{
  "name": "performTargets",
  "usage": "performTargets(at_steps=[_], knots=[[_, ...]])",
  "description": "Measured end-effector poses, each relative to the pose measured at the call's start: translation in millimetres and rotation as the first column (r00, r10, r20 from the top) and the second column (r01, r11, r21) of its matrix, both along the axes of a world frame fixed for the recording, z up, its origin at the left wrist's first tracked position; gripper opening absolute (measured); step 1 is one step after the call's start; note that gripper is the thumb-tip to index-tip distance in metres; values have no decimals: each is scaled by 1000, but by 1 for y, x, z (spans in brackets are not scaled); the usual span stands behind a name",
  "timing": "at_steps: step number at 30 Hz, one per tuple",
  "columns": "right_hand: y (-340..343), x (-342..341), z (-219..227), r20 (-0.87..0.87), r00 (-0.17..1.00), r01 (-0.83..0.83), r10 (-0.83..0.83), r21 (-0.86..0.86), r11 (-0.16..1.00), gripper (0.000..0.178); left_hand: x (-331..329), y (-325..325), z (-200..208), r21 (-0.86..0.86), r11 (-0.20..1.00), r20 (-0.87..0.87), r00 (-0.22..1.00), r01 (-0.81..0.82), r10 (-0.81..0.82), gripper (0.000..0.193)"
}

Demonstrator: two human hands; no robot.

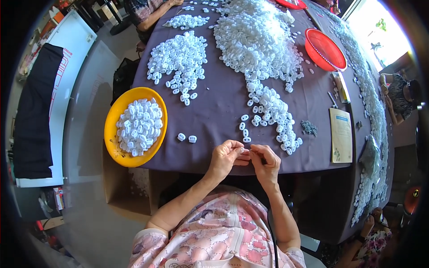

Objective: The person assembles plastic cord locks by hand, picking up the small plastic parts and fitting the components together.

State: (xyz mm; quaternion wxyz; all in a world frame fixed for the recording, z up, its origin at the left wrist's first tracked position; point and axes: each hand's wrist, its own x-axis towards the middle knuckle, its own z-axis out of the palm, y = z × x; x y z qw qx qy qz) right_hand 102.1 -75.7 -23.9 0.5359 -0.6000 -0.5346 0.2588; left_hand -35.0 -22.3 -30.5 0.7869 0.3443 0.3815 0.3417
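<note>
While your left hand (225,157) pinches a small white piece (242,150) at the near edge of the worktop (214,118), your right hand (267,162) curls beside it, its hold hidden. You cannot tell where the piece's long axis points; leftward, one white oval (192,139) lies left to right.

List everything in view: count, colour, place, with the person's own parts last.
Tables: 2, dark-covered, centre and right
Plate: 1, yellow, centre table's left
Pieces: countless, white, heaped on tables and plate
Containers: 2, red, upper right
Packet: 1, tan, centre table's right edge
Fuzzy clump: 1, grey, left of packet
Cardboard box: 1, brown, below plate
Cloth: 1, black, far left
Other people: several, patterned clothes, around tables
Patterned top: 1, pink, bottom centre
Left hand: 1, bare, front edge
Right hand: 1, bare, beside left
</note>
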Motion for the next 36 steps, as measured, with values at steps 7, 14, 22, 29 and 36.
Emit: performTargets(at_steps=[7, 14, 22, 29, 36], knots=[[0, -5, 0, 17, 1000, 6, -5, -28, 1000, 18, -1, -4, 1, 98, 990, -125, 988, 104, -91, 10], [-3, -3, -3, -33, 999, 32, -33, -12, 999, 18, 5, -7, 6, 141, 988, -201, 979, 56, -26, 9], [-3, -4, -4, -62, 997, 39, -39, -8, 999, 17, 7, -7, 7, 149, 987, -216, 976, 55, -22, 9], [-4, -5, -7, -92, 995, 36, -37, -7, 999, 18, 7, -7, 5, 166, 984, -234, 972, 70, -30, 9], [-3, -5, -4, -52, 998, 33, -33, -5, 999, 16, 7, -8, 6, 216, 971, -271, 962, 103, -41, 10]])
